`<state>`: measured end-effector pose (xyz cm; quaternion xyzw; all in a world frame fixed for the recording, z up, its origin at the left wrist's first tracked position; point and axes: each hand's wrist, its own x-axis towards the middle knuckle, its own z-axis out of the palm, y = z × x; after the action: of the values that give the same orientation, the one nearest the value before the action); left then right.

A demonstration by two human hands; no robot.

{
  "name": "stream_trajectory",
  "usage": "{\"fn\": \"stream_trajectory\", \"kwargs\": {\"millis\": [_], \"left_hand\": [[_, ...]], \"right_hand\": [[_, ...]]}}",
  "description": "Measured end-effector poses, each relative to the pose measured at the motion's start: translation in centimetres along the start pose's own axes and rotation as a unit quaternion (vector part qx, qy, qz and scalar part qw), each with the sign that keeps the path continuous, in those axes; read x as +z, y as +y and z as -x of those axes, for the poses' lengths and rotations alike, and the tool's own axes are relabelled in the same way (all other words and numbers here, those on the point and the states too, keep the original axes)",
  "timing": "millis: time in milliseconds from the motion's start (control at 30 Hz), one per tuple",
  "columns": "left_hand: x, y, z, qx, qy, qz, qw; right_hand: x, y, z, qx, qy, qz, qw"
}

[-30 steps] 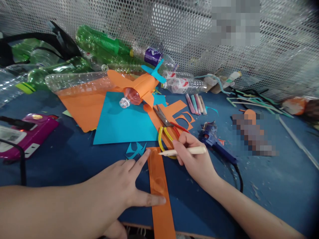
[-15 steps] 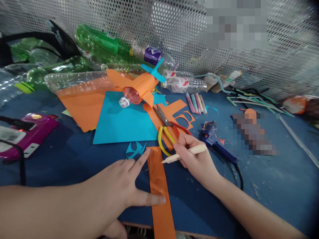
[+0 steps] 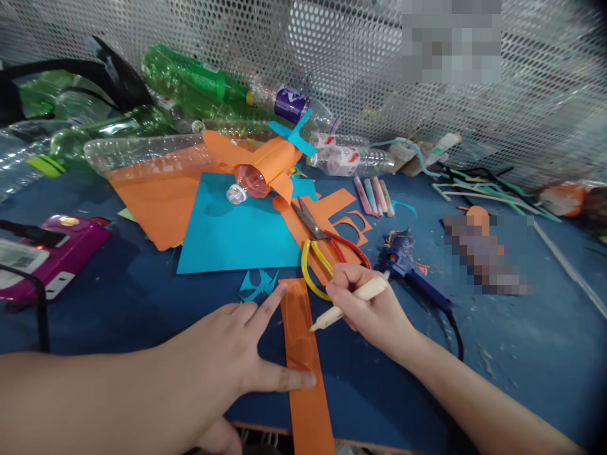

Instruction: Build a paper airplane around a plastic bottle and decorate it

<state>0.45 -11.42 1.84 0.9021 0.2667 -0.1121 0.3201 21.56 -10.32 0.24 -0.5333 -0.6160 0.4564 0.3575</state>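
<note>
Blue table (image 3: 389,404) is carrying a spread of stuff. Orange strip (image 3: 310,417) is running past the near edge; blue scraps (image 3: 264,285) are lying just beside its far end. Blue sheet (image 3: 237,234) is lying mid-table. Magenta box (image 3: 78,249) is sitting left, glue gun (image 3: 403,262) is resting right, coloured sticks (image 3: 370,197) are lying farther back.

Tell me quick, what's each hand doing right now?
Left hand: open, touching the orange paper strip.
Right hand: closed, holding a pale pen.

Orange strip (image 3: 303,354) runs off bottom edge. Purple box (image 3: 78,253) cropped at left. Pixelated item (image 3: 481,259) right of glue gun (image 3: 412,273): unreadable.
</note>
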Motion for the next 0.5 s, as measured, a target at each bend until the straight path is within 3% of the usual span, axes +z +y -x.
{"fn": "stream_trajectory", "kwargs": {"millis": [100, 300, 500], "left_hand": [[-0.1, 0.0, 0.1, 0.007, 0.000, 0.000, 1.000], [-0.7, 0.7, 0.0, -0.038, -0.067, -0.037, 0.996], [0.3, 0.2, 0.1, -0.017, -0.006, -0.028, 0.999]], "right_hand": [[0.0, -0.1, 0.0, 0.004, -0.012, 0.000, 1.000], [0.0, -0.2, 0.1, 0.013, -0.034, -0.010, 0.999], [0.1, -0.1, 0.0, 0.045, -0.035, -0.060, 0.997]]}}
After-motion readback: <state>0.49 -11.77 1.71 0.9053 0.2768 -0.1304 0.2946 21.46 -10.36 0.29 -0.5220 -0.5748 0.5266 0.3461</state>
